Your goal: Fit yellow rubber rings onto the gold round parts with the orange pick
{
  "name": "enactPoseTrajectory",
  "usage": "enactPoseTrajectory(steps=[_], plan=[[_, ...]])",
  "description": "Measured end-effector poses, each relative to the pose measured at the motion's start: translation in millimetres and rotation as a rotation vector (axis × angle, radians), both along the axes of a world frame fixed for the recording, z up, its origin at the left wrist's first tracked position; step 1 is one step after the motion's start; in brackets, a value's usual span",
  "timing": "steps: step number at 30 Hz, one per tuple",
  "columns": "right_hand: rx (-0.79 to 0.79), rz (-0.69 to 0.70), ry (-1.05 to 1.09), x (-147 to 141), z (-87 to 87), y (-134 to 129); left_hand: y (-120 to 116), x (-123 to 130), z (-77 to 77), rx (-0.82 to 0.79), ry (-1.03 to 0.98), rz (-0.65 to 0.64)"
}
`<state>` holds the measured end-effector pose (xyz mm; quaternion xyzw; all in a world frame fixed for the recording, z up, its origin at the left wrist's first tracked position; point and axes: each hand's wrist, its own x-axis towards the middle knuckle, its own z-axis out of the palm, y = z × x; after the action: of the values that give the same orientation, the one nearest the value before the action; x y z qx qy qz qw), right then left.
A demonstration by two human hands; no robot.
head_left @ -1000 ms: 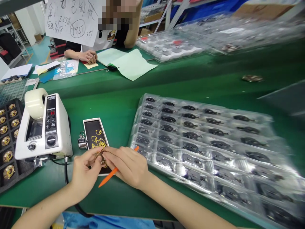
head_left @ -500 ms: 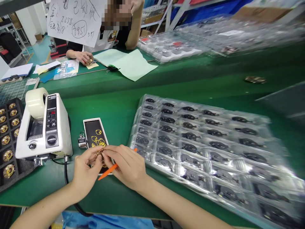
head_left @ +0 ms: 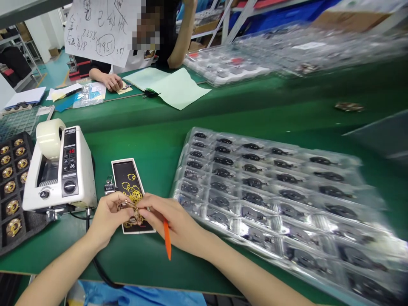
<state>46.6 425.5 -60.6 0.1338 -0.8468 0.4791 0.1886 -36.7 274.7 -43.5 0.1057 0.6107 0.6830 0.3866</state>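
Both my hands meet over the near part of a small white-rimmed box [head_left: 119, 171]. My left hand [head_left: 106, 221] is closed, with thumb and fingers pinching a small gold-coloured metal part [head_left: 137, 218] whose exact kind I cannot make out. The fingertips of my right hand [head_left: 175, 221] pinch the same part from the other side. An orange pointed stick [head_left: 167, 242] is also tucked in my right hand, its tip hanging down toward me. Several thin yellow rings [head_left: 131, 177] lie loose in the box, partly hidden by my fingers.
Left stand a tape dispenser [head_left: 79, 170], a metal tally counter [head_left: 109, 187] and a black foam tray [head_left: 24, 212] of gold parts. Clear plastic trays [head_left: 204, 199] with dark parts fill the right. Across the bench, a person's hand [head_left: 112, 82] rests beside papers [head_left: 183, 87].
The orange stick has swung from lying across my right hand to pointing downward. My fingers have shifted around the gold part, and my left hand has moved slightly left. The person's hand opposite moved slightly.
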Motion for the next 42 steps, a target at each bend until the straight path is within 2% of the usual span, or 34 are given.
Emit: enactPoseTrajectory(steps=[4, 10, 13, 20, 27, 30, 32, 34, 39, 42], plan=[[0.052, 0.022, -0.031, 1, -3.5, -6, 0, 1, -1.0, -0.016, 0.015, -0.064], [-0.080, 0.082, -0.203, -1, 0.1, -6, 0, 0, -4.9, -0.040, 0.011, -0.066], [-0.072, 0.091, -0.274, -1, 3.2, -3, -1, -3, -6.0, -0.010, -0.025, -0.041], [-0.088, 0.107, -0.234, 0, 1.3, -2, -2, -4, -6.3, 0.058, 0.002, -0.092], [-0.355, 0.065, -0.332, -3, -4.7, -12, -1, -3, -5.7, 0.002, 0.083, -0.075], [-0.459, -0.011, -0.378, -5, -2.7, -12, 1, -2, -5.3, -0.032, 0.168, -0.023], [-0.519, -0.089, -0.404, -6, -0.9, -11, 2, -2, -5.6, -0.039, 0.257, 0.013], [-0.563, -0.121, -0.441, -6, 0.3, -10, 0, -2, -7.3, -0.075, 0.437, 0.035], [-0.720, -0.045, -0.533, -4, -2.1, -20, -10, -2, -24.8, -0.155, 1.107, 0.010], [-0.834, -0.025, -0.592, -2, -3.5, -26, -11, 0, -35.7, -0.260, 1.317, -0.063]])
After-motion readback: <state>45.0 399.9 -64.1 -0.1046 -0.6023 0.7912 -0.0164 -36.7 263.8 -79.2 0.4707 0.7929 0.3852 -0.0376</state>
